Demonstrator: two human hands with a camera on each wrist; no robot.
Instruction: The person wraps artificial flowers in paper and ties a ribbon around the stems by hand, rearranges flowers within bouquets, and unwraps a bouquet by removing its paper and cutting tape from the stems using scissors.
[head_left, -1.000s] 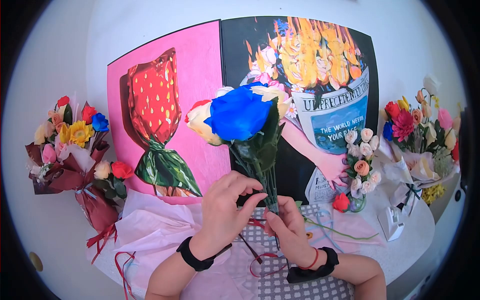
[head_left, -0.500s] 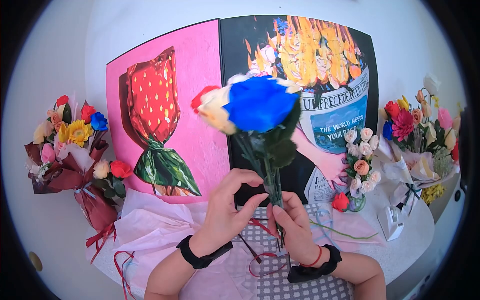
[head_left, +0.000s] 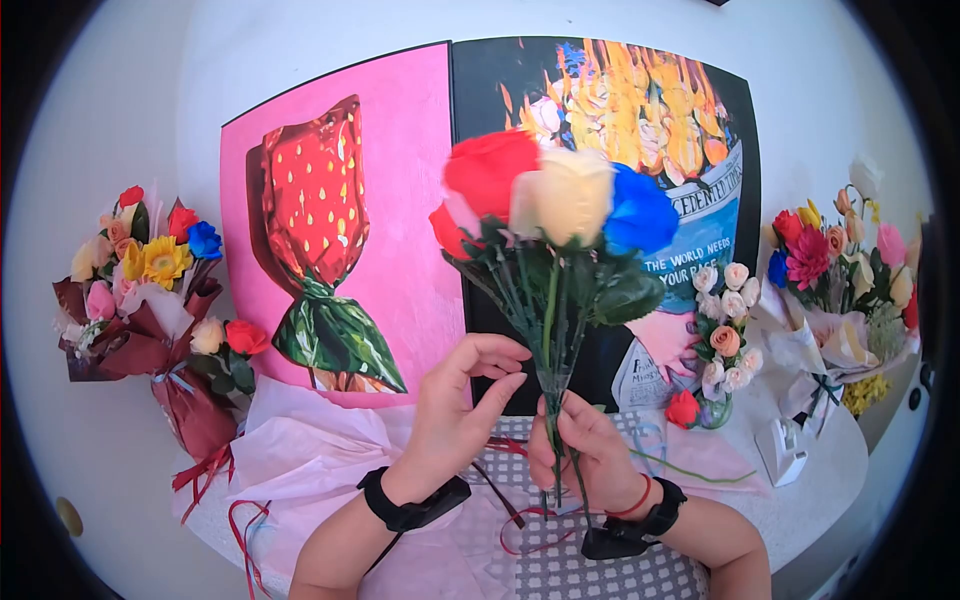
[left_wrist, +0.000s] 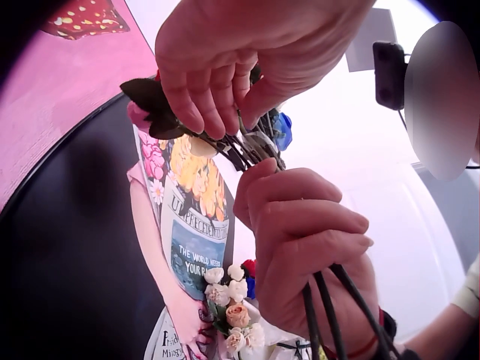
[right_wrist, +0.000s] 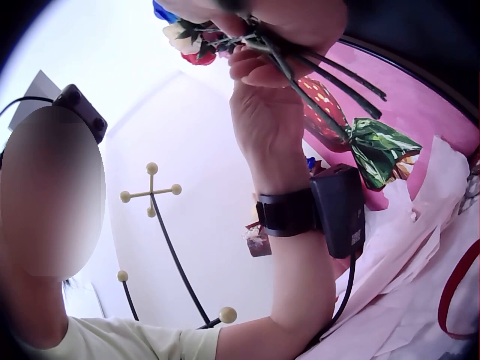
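In the head view a bunch of artificial roses stands upright, with red [head_left: 490, 175], cream [head_left: 575, 198] and blue [head_left: 640, 210] blooms over green leaves. My right hand [head_left: 595, 455] grips the gathered stems [head_left: 552, 385] low down, and the stem ends hang below it. Just left of the stems is my left hand [head_left: 455, 400], fingers and thumb curved with a gap between their tips. In the left wrist view the left hand [left_wrist: 255, 60] is above the right hand [left_wrist: 307, 240], its fingertips close to the stems.
Pink wrapping paper [head_left: 310, 440] and red ribbon [head_left: 245, 540] lie at the left. Wrapped bouquets stand at the left [head_left: 185, 400] and right [head_left: 830, 330]. A tape dispenser [head_left: 782, 450] sits at the right. Two paintings [head_left: 420, 250] stand behind the hands.
The bunch has turned in the right hand: the blue rose has moved from the front to the right side, and red and cream roses now face forward. The left hand stays beside the stems.
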